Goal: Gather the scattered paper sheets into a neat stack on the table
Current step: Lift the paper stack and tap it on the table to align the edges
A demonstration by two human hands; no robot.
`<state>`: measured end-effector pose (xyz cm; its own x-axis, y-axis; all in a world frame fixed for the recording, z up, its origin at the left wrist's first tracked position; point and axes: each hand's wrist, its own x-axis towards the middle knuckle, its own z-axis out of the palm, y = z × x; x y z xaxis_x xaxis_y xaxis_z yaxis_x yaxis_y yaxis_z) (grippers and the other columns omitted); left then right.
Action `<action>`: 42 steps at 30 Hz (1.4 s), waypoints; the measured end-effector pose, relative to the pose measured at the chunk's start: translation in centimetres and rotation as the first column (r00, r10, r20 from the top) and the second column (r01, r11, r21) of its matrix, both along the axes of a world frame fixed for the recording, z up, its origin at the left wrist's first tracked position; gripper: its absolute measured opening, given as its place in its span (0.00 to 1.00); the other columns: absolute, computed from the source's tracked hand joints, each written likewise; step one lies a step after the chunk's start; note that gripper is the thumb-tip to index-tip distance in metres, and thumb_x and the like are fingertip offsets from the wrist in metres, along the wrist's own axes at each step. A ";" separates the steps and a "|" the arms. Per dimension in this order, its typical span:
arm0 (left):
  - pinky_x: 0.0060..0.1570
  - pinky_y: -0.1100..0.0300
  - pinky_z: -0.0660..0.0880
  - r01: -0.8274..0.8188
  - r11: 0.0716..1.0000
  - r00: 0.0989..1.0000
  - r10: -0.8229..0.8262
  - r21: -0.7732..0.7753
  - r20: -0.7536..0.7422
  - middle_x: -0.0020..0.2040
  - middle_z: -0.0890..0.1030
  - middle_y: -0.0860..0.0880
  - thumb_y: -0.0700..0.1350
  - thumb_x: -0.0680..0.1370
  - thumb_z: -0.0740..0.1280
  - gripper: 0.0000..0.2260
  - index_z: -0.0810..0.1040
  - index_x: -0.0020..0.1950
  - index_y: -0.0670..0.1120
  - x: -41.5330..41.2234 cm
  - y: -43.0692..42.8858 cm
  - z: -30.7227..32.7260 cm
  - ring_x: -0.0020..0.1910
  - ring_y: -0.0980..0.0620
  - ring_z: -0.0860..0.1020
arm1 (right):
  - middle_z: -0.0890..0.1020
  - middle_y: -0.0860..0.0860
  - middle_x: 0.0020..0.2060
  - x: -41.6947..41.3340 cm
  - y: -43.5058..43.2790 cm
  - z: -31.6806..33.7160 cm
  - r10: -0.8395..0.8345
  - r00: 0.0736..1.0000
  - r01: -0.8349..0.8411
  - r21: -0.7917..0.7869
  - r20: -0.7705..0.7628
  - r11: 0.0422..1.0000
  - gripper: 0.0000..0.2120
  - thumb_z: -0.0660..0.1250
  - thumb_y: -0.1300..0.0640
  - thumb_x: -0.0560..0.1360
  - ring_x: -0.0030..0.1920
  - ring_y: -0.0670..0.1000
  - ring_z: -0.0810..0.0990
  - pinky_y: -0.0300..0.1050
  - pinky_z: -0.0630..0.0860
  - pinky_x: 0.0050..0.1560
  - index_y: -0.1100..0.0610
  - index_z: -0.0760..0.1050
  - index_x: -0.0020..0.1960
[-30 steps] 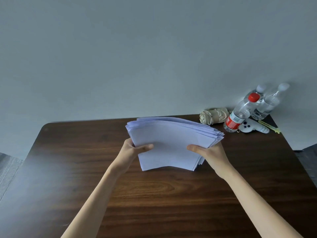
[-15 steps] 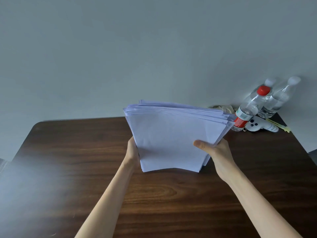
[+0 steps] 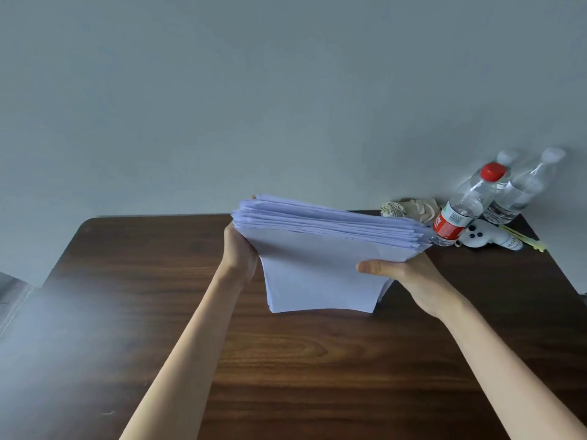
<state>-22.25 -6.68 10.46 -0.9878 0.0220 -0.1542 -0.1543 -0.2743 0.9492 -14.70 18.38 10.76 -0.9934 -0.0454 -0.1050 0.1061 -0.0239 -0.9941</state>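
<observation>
Paper sheets (image 3: 317, 268) stand tilted on end over the table (image 3: 286, 360), upper edges fanned and uneven, between 2 hands: left hand (image 3: 239, 252) clasps the left edge, right hand (image 3: 409, 277) pinches the right side, thumb across the front. Best to loosen both grips slightly and tap the lower edge square.

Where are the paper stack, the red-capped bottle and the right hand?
paper stack (image 3: 317, 274), head view, front face of the nearest sheet.
red-capped bottle (image 3: 465, 204), head view, clear body above the label.
right hand (image 3: 411, 276), head view, base of the thumb.
</observation>
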 end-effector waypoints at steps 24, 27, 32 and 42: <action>0.58 0.55 0.74 0.496 0.592 0.794 -0.605 -0.636 0.056 0.52 0.85 0.51 0.53 0.75 0.70 0.12 0.84 0.56 0.50 0.6 -3.5 11.5 0.56 0.52 0.82 | 0.85 0.53 0.43 -1.2 -0.8 4.2 -0.165 0.978 0.189 0.219 -0.124 0.957 0.12 0.76 0.62 0.68 0.43 0.49 0.82 0.47 0.75 0.46 0.47 0.80 0.44; 0.47 0.62 0.73 0.440 0.329 0.755 -0.640 -0.836 0.146 0.40 0.83 0.60 0.48 0.71 0.76 0.07 0.82 0.44 0.59 0.5 -2.2 12.9 0.43 0.58 0.80 | 0.86 0.50 0.45 -2.1 -1.4 5.4 -0.082 0.986 0.131 0.365 -0.146 0.922 0.08 0.78 0.58 0.67 0.39 0.45 0.79 0.41 0.69 0.46 0.48 0.83 0.42; 0.33 0.57 0.63 0.266 0.341 0.838 -0.545 -0.901 0.041 0.28 0.70 0.53 0.50 0.69 0.78 0.11 0.78 0.34 0.47 0.4 -0.3 10.8 0.30 0.53 0.65 | 0.76 0.55 0.27 -2.8 -2.6 6.9 0.058 0.969 0.099 0.592 -0.240 0.800 0.09 0.76 0.54 0.69 0.32 0.49 0.68 0.47 0.65 0.35 0.59 0.81 0.38; 0.33 0.60 0.73 0.090 0.858 0.988 -0.141 -0.506 -0.064 0.33 0.78 0.47 0.39 0.72 0.75 0.12 0.78 0.40 0.32 2.3 -4.9 6.4 0.33 0.52 0.76 | 0.86 0.45 0.42 -2.1 2.0 6.1 0.209 0.971 -0.233 0.678 0.119 0.697 0.15 0.79 0.53 0.65 0.44 0.44 0.83 0.47 0.80 0.50 0.50 0.82 0.51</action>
